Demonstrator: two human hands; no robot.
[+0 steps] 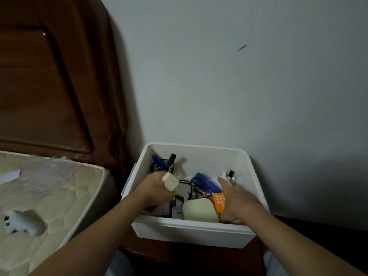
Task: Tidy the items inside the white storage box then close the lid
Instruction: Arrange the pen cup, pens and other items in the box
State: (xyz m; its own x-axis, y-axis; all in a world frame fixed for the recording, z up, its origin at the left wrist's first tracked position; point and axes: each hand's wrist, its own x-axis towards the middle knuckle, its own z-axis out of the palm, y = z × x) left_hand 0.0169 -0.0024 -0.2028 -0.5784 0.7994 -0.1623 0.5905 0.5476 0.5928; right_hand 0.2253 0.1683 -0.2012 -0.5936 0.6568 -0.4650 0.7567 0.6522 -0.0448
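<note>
The white storage box [191, 233] stands open on a wooden nightstand against the wall, no lid in view. Inside lie blue pens [158, 161], a black cable [188, 185], a blue stapler-like item [205, 184], batteries [201, 192], an orange packet [218, 202], a cream rounded case [199, 211] and white tubes with black caps [231, 176]. My left hand [155, 188] reaches into the box's left side and grips a cream plug adapter [170, 181]. My right hand [235, 198] lies in the right side, fingers stretched toward the white tubes, over the orange packet.
A bed with a pale quilted mattress [59, 196] and dark wooden headboard [49, 76] is at left. A white game controller [22, 223] and clear plastic wrap [49, 172] lie on the mattress. The nightstand's front edge [179, 255] shows below the box.
</note>
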